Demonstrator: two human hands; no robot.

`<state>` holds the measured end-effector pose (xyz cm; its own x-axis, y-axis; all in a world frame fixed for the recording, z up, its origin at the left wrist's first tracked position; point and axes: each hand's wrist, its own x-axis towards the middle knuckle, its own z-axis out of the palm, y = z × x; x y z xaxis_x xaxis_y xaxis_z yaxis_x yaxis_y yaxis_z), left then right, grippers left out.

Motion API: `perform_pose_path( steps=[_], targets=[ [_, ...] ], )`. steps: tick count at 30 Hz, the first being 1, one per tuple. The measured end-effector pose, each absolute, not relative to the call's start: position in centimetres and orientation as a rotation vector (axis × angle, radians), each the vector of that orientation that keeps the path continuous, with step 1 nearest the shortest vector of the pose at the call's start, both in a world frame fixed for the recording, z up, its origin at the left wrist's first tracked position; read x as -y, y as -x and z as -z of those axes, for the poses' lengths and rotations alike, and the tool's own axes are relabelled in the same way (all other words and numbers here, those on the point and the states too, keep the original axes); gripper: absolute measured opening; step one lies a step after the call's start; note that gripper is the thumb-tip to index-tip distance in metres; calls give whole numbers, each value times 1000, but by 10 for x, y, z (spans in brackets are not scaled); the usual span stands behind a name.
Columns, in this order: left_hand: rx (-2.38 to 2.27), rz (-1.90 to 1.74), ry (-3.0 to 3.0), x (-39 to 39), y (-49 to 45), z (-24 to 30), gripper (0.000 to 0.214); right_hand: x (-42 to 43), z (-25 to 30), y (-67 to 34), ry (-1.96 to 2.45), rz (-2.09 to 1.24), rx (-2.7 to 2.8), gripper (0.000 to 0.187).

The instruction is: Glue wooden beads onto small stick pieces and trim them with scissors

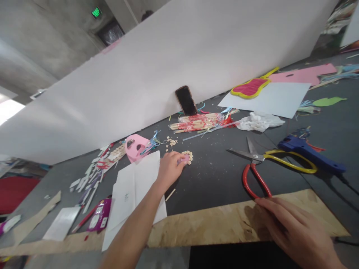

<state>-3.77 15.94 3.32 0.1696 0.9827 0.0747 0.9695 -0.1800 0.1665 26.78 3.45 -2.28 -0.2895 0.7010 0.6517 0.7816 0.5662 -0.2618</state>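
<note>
My left hand is closed, its fingertips on a small pinkish-purple piece lying on the dark table. Tiny pale beads or seeds line the far edge of that piece, and a loose heap of similar bits lies just beyond. My right hand rests at the front edge over brown paper, its fingers drawn together in a pinch; what they hold, if anything, is hidden. Its fingertips meet the end of the red-handled scissors. Yellow-handled scissors lie across those, blades overlapping.
White sheets lie left of my left arm, near a purple packet. A phone leans on the white partition behind bundled sticks. On the right are a blue glue gun, crumpled tissue and a yellow-edged pink shape.
</note>
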Motion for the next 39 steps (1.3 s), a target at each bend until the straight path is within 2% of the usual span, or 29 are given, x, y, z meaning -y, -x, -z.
perform_pose_path(
  steps=[7,19,25,39],
  targets=[
    [-2105,-190,-2308,-169,20,-32,27,-35,22,-267,1187,208,2064,13],
    [-2123,-56,-2212,-173,14,-35,20,-35,20,-265,1175,233,2056,14],
    [-2092,-83,-2208,-168,24,-43,28,-35,20,-266,1169,210,2061,14],
    [-2102,-119,-2255,-157,20,-28,14,-36,21,-266,1166,236,2068,13]
  ],
)
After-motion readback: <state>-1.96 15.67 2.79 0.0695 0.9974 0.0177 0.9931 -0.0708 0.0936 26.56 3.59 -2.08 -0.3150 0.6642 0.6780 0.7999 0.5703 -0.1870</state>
